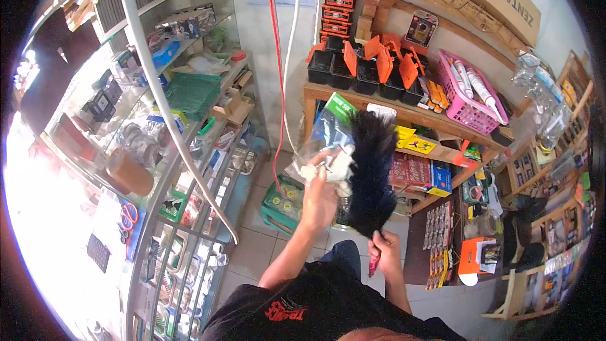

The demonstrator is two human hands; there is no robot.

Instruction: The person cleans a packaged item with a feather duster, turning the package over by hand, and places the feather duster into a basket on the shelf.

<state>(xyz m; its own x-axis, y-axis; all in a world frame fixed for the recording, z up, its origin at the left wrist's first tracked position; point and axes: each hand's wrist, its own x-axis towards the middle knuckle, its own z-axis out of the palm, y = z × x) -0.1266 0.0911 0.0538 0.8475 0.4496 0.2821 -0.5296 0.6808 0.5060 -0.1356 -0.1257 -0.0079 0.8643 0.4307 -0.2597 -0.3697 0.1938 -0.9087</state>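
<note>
My left hand (320, 200) is raised in front of me, its fingers closed on a clear plastic bag (331, 129) with a green label and whitish pieces (341, 165) in or against it. In my right hand (386, 251) is the reddish handle of a black feather duster (372, 173). The duster's feathers point up and stand just right of the bag, touching or overlapping the whitish pieces. My fingers wrap round the base of the feathers.
A wooden shelf (404, 112) ahead holds black bins with orange lids (368, 76) and a pink basket (468, 98). Glass shelving (151, 215) stands at left. A green crate (284, 205) sits on the floor. A white pole (170, 113) and red cable (278, 57) hang nearby.
</note>
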